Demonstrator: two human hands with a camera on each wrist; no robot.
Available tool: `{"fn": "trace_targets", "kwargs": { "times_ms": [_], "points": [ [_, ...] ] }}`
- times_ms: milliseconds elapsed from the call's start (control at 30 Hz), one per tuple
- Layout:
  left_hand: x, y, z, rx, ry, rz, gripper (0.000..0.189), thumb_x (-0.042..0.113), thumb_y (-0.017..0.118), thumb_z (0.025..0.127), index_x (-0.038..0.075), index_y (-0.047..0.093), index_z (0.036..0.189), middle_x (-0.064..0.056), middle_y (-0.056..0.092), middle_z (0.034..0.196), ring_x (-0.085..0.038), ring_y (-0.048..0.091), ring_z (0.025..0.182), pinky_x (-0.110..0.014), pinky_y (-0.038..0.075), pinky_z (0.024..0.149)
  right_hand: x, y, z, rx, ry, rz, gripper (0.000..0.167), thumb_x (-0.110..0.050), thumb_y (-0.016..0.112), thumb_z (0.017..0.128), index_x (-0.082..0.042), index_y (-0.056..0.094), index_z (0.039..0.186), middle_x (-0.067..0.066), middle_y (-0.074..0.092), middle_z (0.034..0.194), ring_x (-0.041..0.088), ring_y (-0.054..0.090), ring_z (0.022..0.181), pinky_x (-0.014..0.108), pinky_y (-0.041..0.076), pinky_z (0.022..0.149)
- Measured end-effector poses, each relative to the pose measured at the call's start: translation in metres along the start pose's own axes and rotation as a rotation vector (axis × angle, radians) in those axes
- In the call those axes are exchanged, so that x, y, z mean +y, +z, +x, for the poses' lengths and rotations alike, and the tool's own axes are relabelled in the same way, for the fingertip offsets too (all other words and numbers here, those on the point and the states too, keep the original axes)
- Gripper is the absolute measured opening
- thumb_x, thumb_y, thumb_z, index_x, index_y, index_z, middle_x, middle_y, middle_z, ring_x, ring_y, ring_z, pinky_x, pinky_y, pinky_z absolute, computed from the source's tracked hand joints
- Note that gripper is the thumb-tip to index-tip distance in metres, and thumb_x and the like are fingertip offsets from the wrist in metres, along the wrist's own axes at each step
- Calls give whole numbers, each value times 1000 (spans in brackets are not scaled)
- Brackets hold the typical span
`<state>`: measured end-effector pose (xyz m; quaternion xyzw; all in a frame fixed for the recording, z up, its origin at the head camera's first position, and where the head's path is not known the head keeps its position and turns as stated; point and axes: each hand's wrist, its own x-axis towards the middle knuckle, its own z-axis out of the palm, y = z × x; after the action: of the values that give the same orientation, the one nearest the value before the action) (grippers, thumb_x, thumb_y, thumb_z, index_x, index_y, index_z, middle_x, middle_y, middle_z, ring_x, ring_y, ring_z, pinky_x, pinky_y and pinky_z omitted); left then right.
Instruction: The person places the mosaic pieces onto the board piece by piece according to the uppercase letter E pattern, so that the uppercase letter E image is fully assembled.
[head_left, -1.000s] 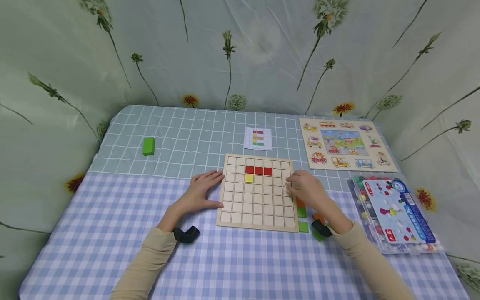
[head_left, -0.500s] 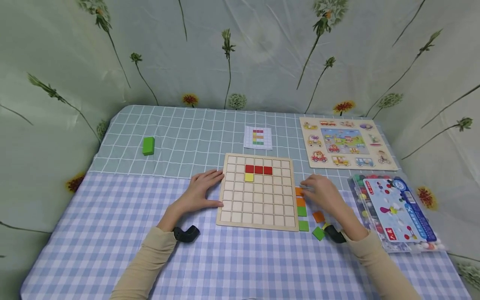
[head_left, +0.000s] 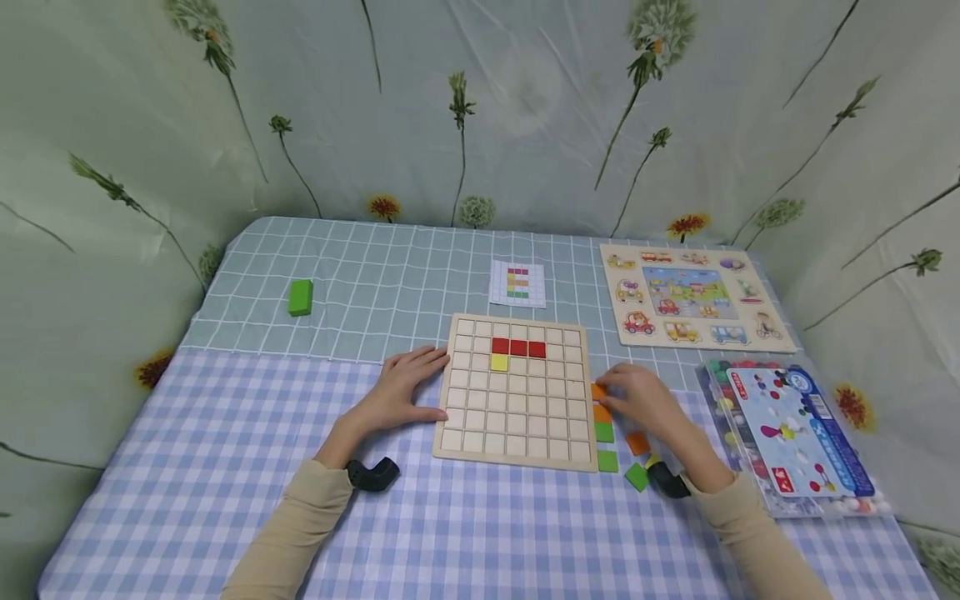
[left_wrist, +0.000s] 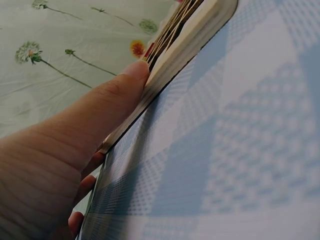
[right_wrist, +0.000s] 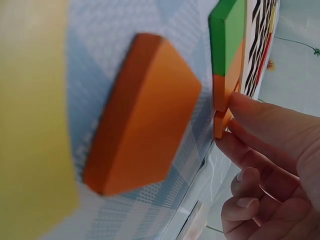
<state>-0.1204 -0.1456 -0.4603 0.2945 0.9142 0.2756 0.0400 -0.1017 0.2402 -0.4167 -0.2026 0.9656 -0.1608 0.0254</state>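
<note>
A wooden grid board point(head_left: 517, 462) lies on the cloth, with three red tiles point(head_left: 519, 347) in a row and one yellow tile point(head_left: 499, 362) below the leftmost. At its left edge rests my left hand point(head_left: 401, 390), thumb and fingers spread; the left wrist view shows the thumb point(left_wrist: 112, 95) straight against the board's side. Beyond the right edge, my right hand point(head_left: 641, 398) pinches an orange tile point(right_wrist: 222, 122) between thumb and index finger. That tile touches a second orange tile point(right_wrist: 222, 95), which adjoins a green tile point(right_wrist: 227, 37).
Nearer me lie another orange tile point(head_left: 637, 442), a green tile point(head_left: 637, 477) and a partly hidden yellow tile point(head_left: 652, 459). A pattern card point(head_left: 517, 283) is behind the board, a green block point(head_left: 301, 297) far left. A picture puzzle point(head_left: 630, 325) and a plastic box point(head_left: 795, 433) stand right.
My right hand has moved off the board's right edge, rightward and then down onto the orange tile beside it. My left hand has stayed at the left edge.
</note>
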Motion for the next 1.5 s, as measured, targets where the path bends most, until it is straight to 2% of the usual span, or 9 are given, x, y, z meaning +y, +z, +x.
{"fn": "trace_targets", "kwargs": {
  "times_ms": [267, 400, 567, 700, 833, 1133, 1500],
  "points": [
    [0, 2, -2, 3, 6, 10, 88, 46, 76, 71, 9, 40, 143, -8, 38, 150, -31, 29, 141, -54, 21, 105, 0, 3, 0, -12, -27, -12, 23, -10, 74, 77, 0, 73, 98, 12, 68, 93, 25, 64, 84, 39, 53, 74],
    [1, 0, -2, 25, 23, 19, 88, 46, 77, 71, 8, 42, 142, -10, 41, 149, -32, 32, 139, -55, 23, 103, -1, 1, 2, -30, -8, -23, 21, -10, 74, 78, -1, 73, 97, 10, 68, 91, 24, 63, 81, 38, 52, 72],
    [1, -1, -1, 19, 14, 9, 88, 46, 77, 71, 9, 41, 142, -9, 40, 149, -31, 32, 140, -54, 23, 104, 1, -2, 3, -39, 22, -52, 21, -11, 73, 79, -1, 73, 97, 11, 68, 91, 25, 63, 83, 40, 52, 74],
    [1, -2, 0, 17, 9, 5, 88, 46, 77, 71, 9, 41, 142, -9, 39, 150, -31, 31, 141, -55, 23, 104, 2, -7, 4, -12, 40, -54, 22, -12, 74, 78, 0, 73, 97, 12, 68, 90, 25, 63, 82, 41, 52, 74],
    [1, -2, 1, 24, 6, 4, 88, 46, 77, 71, 9, 41, 142, -8, 39, 150, -30, 31, 141, -54, 23, 104, -1, -12, 7, 26, 15, -56, 22, -12, 74, 78, 0, 73, 96, 11, 68, 88, 25, 63, 80, 41, 52, 73],
    [0, 1, -4, 8, 16, 7, 89, 46, 77, 71, 9, 40, 143, -8, 39, 150, -30, 31, 141, -54, 23, 105, -20, -8, 16, 14, -13, -42, 22, -14, 75, 77, -2, 74, 96, 11, 67, 91, 24, 63, 81, 38, 52, 71],
    [-1, 0, -1, 6, 8, 14, 90, 48, 76, 72, 10, 39, 144, -8, 38, 151, -29, 30, 141, -54, 22, 105, -53, -4, 43, -42, -91, -10, 25, -17, 74, 80, -2, 73, 100, 9, 67, 93, 20, 60, 82, 33, 51, 71]
  ]
}}
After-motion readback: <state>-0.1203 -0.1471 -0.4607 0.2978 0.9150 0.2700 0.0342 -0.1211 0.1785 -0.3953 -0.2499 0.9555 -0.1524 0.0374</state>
